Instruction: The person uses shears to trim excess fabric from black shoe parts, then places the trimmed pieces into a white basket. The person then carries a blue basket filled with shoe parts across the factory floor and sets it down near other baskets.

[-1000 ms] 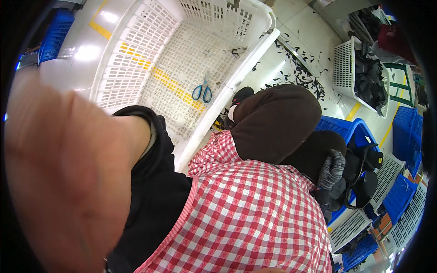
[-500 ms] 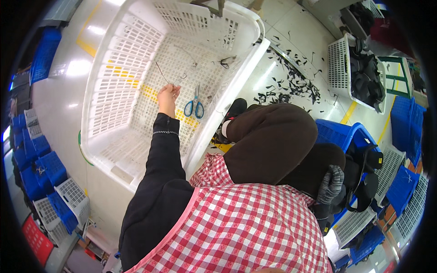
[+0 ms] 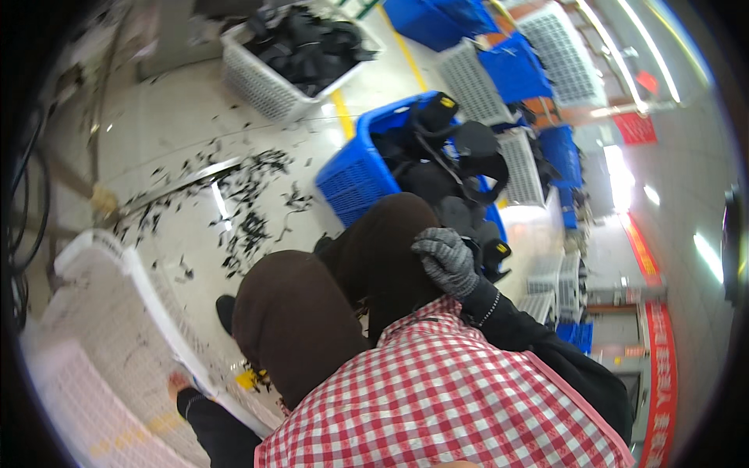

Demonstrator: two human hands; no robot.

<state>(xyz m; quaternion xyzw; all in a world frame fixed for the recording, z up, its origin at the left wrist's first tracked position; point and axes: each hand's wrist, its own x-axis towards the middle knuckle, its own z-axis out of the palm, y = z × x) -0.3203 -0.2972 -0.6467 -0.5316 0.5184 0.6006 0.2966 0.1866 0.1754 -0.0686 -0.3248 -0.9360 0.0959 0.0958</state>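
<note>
My left hand (image 3: 179,384) is down inside a large white plastic crate (image 3: 148,300), by its near wall. Motion blurs its fingers, so whether it holds anything cannot be made out. A small bit of blue (image 3: 204,385) shows beside that wrist. My right hand (image 3: 446,259), in a grey knitted glove, rests against my dark trouser leg (image 3: 394,242) with its fingers curled in; nothing shows in it. Just beyond it stands a blue plastic basket (image 3: 351,181), heaped with black padded pieces with straps (image 3: 476,148), some bearing yellow labels.
Black scraps (image 3: 253,226) litter the floor near a metal strip (image 3: 183,183). A white basket (image 3: 269,90) full of black pieces stands farther off. More white and blue baskets (image 3: 519,66) line the right side. Dark cables (image 3: 31,195) hang at the left edge.
My view has swung right, toward the blue basket. The crate now lies at the lower left, and the blue-handled scissors no longer show clearly. My right hand's fingers are more curled.
</note>
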